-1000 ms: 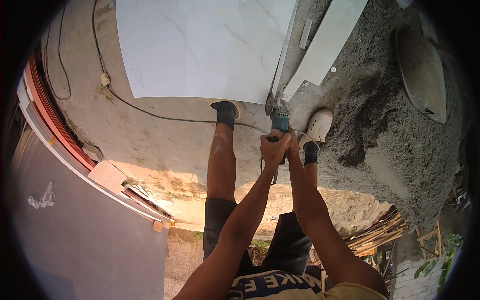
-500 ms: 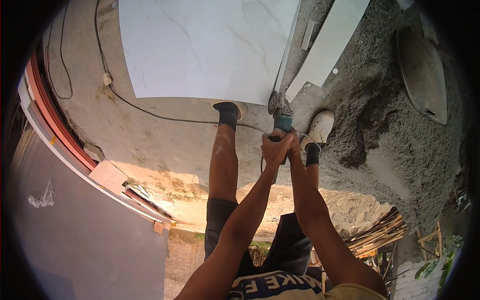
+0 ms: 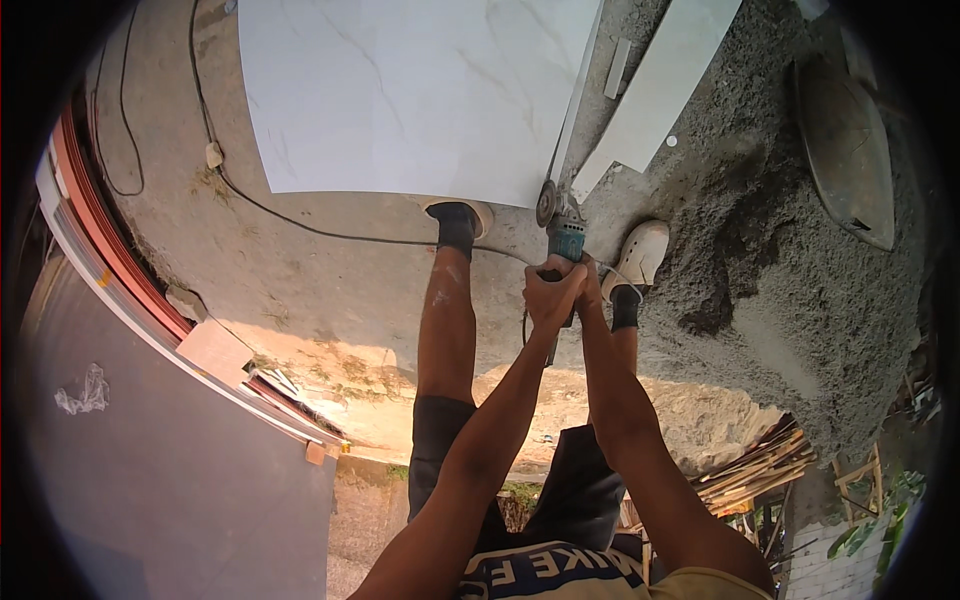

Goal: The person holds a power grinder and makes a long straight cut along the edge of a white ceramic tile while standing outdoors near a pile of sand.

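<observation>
Both my hands are wrapped round a teal angle grinder [image 3: 566,243], held between my feet. My left hand [image 3: 548,292] closes on its body from the left; my right hand [image 3: 589,283] grips it from the right, close against the left. The grinder's disc [image 3: 547,203] stands on edge at the near right corner of a large white marble-patterned tile [image 3: 400,100]. I cannot tell whether the disc touches it. Right of the disc lies a narrow white strip of tile [image 3: 660,90], with a notched near end.
A dark cable [image 3: 330,236] with a pale connector [image 3: 214,155] runs over the concrete behind my left foot. Grey sand [image 3: 800,330] is heaped at the right, with a worn shallow basin [image 3: 846,150] on it. Wooden sticks [image 3: 750,470] are piled lower right. A grey sheet [image 3: 200,450] fills the lower left.
Almost nothing differs. The view has shifted very slightly; my hands and the grinder keep their place at the tile's corner.
</observation>
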A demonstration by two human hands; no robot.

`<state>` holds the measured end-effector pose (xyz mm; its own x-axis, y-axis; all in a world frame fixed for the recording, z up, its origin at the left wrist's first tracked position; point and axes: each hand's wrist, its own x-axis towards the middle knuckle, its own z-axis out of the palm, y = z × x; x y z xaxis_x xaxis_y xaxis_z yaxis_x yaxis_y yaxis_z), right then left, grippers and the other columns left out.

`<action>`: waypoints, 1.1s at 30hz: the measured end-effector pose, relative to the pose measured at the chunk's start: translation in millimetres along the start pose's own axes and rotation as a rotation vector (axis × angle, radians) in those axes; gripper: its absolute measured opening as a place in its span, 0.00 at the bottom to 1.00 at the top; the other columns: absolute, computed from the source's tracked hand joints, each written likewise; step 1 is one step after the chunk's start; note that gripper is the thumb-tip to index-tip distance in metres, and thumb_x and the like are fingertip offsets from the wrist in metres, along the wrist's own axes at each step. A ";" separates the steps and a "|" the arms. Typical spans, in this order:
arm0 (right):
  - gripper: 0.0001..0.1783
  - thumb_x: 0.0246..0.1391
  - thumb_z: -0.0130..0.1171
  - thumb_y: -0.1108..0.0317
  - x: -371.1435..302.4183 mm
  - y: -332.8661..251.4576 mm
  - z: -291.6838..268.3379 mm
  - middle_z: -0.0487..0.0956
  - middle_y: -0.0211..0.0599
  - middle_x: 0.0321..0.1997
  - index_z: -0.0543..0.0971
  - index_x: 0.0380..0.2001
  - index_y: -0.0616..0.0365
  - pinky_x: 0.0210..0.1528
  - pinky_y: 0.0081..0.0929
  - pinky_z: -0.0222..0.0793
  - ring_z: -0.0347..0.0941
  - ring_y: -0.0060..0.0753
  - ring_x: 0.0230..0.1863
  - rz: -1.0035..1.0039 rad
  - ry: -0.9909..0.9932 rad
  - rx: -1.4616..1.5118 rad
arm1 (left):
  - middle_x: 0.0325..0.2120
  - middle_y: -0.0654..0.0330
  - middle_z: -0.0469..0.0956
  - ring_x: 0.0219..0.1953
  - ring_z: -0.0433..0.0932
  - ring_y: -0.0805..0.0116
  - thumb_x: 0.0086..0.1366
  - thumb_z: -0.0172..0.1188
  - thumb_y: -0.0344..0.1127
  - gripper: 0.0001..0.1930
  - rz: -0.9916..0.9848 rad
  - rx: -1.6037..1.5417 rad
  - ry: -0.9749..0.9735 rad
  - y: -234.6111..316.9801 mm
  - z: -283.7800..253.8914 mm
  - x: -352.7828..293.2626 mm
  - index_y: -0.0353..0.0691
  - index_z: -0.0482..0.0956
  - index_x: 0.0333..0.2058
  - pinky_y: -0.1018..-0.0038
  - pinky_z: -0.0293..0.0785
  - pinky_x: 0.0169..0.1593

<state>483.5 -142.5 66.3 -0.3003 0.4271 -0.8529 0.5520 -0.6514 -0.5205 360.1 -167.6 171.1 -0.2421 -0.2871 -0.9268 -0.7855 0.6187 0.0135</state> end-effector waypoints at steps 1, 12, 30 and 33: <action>0.25 0.46 0.68 0.55 -0.7 -3.9 3.9 0.78 0.36 0.32 0.77 0.39 0.65 0.37 0.36 0.71 0.71 0.29 0.33 -0.004 -0.011 -0.009 | 0.44 0.39 0.80 0.47 0.81 0.46 0.39 0.73 0.56 0.44 -0.006 0.008 0.004 -0.9 -2.7 1.4 0.28 0.71 0.50 0.58 0.76 0.52; 0.22 0.46 0.68 0.57 5.9 29.5 -15.1 0.80 0.37 0.31 0.78 0.38 0.64 0.36 0.38 0.72 0.72 0.31 0.31 -0.243 0.025 -0.323 | 0.44 0.39 0.80 0.48 0.81 0.46 0.40 0.73 0.56 0.43 0.022 0.010 0.001 0.5 6.7 -2.1 0.28 0.72 0.49 0.59 0.76 0.53; 0.20 0.48 0.67 0.58 7.2 23.2 -1.6 0.79 0.32 0.28 0.78 0.35 0.65 0.34 0.35 0.71 0.70 0.25 0.30 0.123 -0.091 0.133 | 0.43 0.43 0.79 0.45 0.80 0.54 0.42 0.74 0.53 0.41 0.070 -0.007 0.053 -11.5 4.3 1.7 0.26 0.72 0.47 0.63 0.76 0.49; 0.21 0.65 0.49 0.48 16.0 45.9 -26.3 0.76 0.34 0.36 0.74 0.42 0.56 0.42 0.38 0.72 0.72 0.33 0.37 0.108 -0.170 0.031 | 0.41 0.47 0.79 0.42 0.80 0.60 0.44 0.76 0.51 0.39 0.080 0.009 0.033 -5.4 12.6 -1.5 0.25 0.72 0.45 0.68 0.77 0.45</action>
<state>524.4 -149.1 29.7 -0.3688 0.2432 -0.8971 0.5650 -0.7077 -0.4241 371.8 -161.3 167.7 -0.3230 -0.2604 -0.9099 -0.7579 0.6469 0.0840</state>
